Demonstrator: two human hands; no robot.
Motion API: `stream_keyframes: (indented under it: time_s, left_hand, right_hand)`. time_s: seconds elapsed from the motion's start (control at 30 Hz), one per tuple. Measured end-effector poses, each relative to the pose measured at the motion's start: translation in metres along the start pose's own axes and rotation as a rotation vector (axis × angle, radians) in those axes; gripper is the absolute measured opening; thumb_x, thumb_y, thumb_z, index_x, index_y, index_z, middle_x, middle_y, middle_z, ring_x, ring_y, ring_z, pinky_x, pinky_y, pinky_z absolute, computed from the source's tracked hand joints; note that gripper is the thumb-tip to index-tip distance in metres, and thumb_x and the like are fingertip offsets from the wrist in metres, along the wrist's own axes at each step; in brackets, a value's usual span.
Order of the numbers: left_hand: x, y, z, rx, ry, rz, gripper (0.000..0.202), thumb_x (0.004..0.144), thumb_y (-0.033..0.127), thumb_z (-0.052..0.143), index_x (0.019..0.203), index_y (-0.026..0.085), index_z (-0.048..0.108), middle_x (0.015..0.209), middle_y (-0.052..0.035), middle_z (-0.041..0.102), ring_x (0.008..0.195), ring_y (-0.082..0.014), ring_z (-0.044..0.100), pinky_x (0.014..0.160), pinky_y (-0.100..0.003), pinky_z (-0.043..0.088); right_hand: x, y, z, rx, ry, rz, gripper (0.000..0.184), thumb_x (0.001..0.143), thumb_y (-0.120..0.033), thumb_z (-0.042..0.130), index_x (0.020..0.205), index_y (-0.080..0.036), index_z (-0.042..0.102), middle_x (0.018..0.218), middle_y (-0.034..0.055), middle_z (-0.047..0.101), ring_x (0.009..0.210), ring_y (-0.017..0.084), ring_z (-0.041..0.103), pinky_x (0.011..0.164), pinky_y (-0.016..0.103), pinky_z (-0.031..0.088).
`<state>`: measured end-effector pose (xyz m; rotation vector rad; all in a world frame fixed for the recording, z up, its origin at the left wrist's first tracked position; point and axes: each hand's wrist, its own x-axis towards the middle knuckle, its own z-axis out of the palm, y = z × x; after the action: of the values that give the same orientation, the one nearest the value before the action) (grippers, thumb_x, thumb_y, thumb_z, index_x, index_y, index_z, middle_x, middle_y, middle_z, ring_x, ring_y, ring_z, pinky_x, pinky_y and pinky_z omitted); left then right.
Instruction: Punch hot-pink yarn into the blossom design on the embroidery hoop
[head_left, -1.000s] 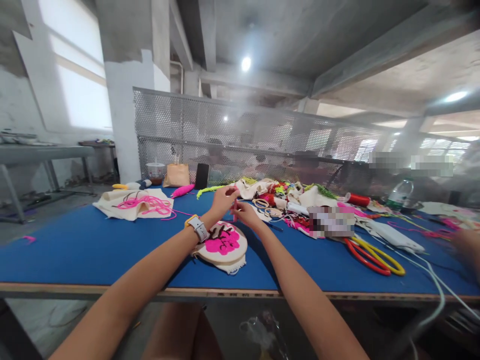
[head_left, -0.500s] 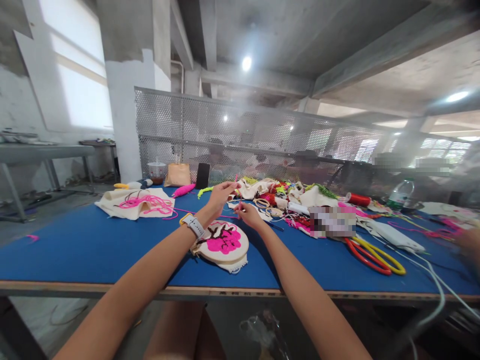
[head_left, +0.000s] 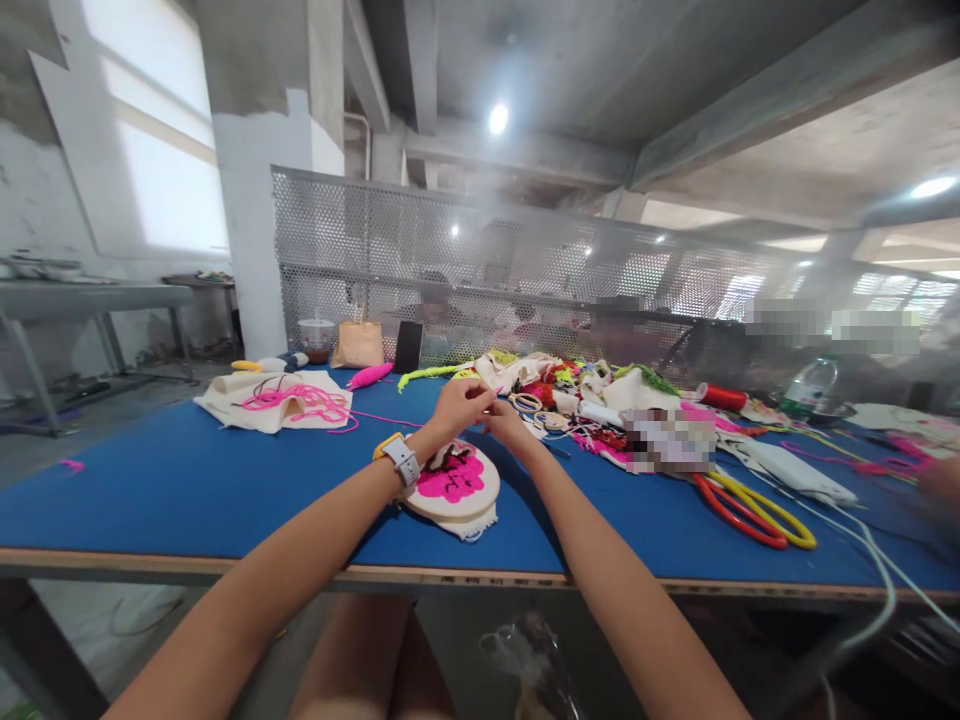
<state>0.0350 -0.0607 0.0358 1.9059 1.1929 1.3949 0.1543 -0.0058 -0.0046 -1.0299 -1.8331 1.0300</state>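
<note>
Above the table my left hand (head_left: 463, 404), with a watch on its wrist, is closed in a pinch; a bit of pink yarn (head_left: 499, 390) shows at its fingertips. My right hand (head_left: 505, 420) meets it there, fingers pinched together, and what they hold is too small to make out. Below and partly behind the left wrist lies an embroidery hoop (head_left: 491, 487) with cream cloth, bearing a bright pink blossom pattern (head_left: 454, 478) and dark branches. A pink strand (head_left: 382, 417) runs across the table from the left towards my hands.
Cream cloth (head_left: 217, 402) with loose pink yarn lies left. Behind are a pink yarn skein (head_left: 370, 375), a paper bag (head_left: 358, 345) and a phone (head_left: 408, 347). Right are heaped yarn scraps, red and yellow hoops (head_left: 739, 512), a white power bank (head_left: 806, 474), cables and a bottle (head_left: 810, 388).
My two hands have come together; the left has lowered and moved right, its fingers now meeting the right hand's. The upright pink tip above the left fingers no longer shows.
</note>
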Motion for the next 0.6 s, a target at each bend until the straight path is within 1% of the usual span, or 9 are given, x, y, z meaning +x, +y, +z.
stream_keyframes:
  time_s: [0.17,0.4,0.6]
  left_hand:
    - [-0.002,-0.004,0.003,0.084,0.025,0.021,0.023,0.089,0.030,0.057,0.104,0.013,0.060,0.102,-0.0055,0.064,0.085,-0.0187,0.063,0.072,-0.036,0.054]
    - [-0.006,-0.003,0.004,0.156,-0.009,0.079,0.021,0.089,0.029,0.057,0.103,0.013,0.061,0.101,-0.0053,0.064,0.084,-0.0180,0.063,0.072,-0.035,0.054]
    - [-0.006,-0.002,0.003,0.194,-0.016,0.095,0.021,0.089,0.029,0.058,0.102,0.013,0.061,0.101,-0.0051,0.064,0.083,-0.0181,0.063,0.072,-0.035,0.054]
  right_hand:
    - [-0.002,-0.003,0.000,0.042,-0.021,0.006,0.025,0.091,-0.029,0.057,0.112,-0.015,0.057,0.110,0.0069,0.060,0.090,0.019,0.061,0.075,0.037,0.053]
    - [-0.009,-0.008,0.000,0.051,-0.029,-0.005,0.025,0.092,-0.029,0.056,0.111,-0.015,0.057,0.109,0.0066,0.060,0.089,0.019,0.062,0.075,0.037,0.054]
    - [-0.010,-0.010,0.001,0.040,-0.020,0.004,0.023,0.092,-0.029,0.056,0.110,-0.014,0.058,0.106,0.0060,0.061,0.085,0.017,0.062,0.071,0.035,0.054]
